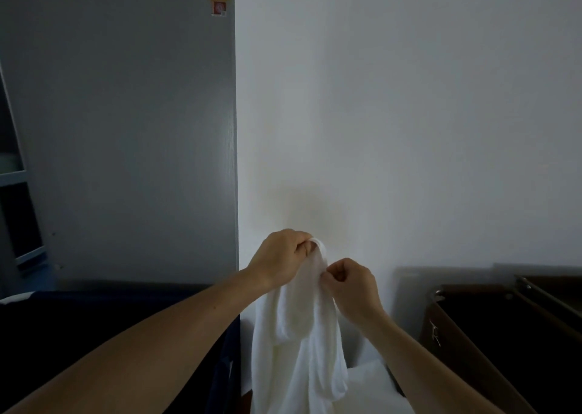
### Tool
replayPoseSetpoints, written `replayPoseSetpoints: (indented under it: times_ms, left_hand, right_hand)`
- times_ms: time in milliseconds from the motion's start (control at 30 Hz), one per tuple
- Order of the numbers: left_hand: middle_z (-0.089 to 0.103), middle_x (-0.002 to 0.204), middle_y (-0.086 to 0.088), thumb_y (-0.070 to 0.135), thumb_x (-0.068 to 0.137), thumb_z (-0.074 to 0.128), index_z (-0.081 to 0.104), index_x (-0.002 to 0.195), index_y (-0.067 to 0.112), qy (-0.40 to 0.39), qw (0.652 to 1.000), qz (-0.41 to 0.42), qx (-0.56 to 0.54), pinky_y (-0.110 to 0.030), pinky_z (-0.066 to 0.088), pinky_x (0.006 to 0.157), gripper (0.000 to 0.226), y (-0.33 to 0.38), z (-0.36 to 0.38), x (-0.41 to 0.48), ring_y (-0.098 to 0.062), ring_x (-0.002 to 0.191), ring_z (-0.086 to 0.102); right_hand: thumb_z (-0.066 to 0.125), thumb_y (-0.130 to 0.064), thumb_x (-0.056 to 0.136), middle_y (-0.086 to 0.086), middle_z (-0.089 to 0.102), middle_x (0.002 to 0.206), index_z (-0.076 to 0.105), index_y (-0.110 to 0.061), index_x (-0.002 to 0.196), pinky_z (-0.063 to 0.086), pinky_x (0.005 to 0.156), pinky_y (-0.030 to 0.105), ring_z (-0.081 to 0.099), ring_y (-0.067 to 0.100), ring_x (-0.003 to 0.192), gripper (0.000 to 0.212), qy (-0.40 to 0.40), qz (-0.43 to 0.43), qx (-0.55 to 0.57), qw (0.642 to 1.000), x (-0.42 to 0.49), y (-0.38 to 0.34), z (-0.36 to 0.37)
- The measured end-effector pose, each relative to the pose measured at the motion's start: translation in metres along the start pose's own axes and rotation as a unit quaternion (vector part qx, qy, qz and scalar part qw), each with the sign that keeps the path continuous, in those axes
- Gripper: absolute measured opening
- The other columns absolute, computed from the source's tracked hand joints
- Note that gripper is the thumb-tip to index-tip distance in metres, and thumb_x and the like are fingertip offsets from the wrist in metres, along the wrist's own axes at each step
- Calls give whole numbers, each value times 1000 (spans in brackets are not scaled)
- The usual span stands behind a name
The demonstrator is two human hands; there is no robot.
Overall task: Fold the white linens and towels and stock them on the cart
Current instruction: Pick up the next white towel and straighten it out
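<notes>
Two bare hands hold one white towel up in front of a white wall [409,114]. The left hand [283,257] has its fingers curled round a bunched fold at the towel's top edge. The right hand [354,283], just beside it and slightly lower, pinches the same edge between thumb and curled fingers. The white towel [296,344] hangs from both grips in loose vertical folds, and its lower end runs out of view. More white fabric [370,385] lies behind its lower part. A dark blue container [110,313] sits to the left, under the left forearm. A brown-sided bin [466,347] with a dark interior stands to the right. A grey panel [126,130] adjoins the wall on the left and bears a yellow and red sticker [218,1] near its top.
</notes>
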State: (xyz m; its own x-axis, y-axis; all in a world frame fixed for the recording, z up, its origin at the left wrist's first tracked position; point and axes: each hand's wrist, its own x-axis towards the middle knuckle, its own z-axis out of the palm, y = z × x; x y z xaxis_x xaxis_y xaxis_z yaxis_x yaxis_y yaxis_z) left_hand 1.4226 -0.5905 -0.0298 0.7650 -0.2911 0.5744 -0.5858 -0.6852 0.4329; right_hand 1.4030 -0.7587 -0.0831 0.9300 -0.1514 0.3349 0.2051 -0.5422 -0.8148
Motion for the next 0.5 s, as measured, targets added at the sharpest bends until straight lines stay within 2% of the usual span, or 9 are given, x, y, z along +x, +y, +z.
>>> replayPoseSetpoints:
  times_ms: [100, 200, 300, 400, 500]
  left_hand:
    - [67, 83, 0, 23, 102, 48, 70, 93, 11, 0, 1000, 4, 4, -26, 45, 75, 27, 5, 0, 0, -13, 81, 59]
    - [62, 77, 5, 27, 101, 49, 65, 84, 15, -24, 1000, 14, 5, -28, 46, 73, 27, 11, 2, -3, -11, 77, 57]
    - [68, 86, -1, 29, 102, 47, 72, 96, 15, -34, 999, 16, 16, -32, 50, 79, 29, 12, 2, -6, -16, 83, 61]
    - [66, 87, -1, 29, 102, 47, 73, 99, 17, -33, 998, 15, 42, -33, 51, 78, 28, 14, 0, -7, -16, 81, 60]
    - [65, 90, 0, 28, 103, 46, 72, 104, 19, -24, 998, 1, 53, -30, 50, 79, 28, 13, -2, -5, -16, 84, 60]
  right_hand:
    - [64, -36, 89, -1, 69, 72, 65, -18, 78, 56, 65, 35, 65, 18, 66, 21, -13, 1, 79, 997, -2, -2, -4]
    - [65, -45, 90, -3, 69, 73, 64, -19, 79, 54, 63, 29, 64, 13, 66, 28, -14, 0, 80, 997, -3, -8, -7]
    - [65, -35, 90, -5, 65, 71, 62, -18, 77, 51, 63, 28, 60, 15, 66, 22, 11, 8, 53, 998, -2, -7, -10]
    - [66, -23, 84, -6, 57, 65, 56, -17, 74, 43, 54, 24, 50, 11, 59, 16, 46, -4, 53, 998, -3, -8, -16]
    - [68, -27, 82, -6, 61, 69, 59, -18, 78, 43, 54, 22, 53, 9, 59, 14, -26, -18, 30, 999, -9, -13, -16]
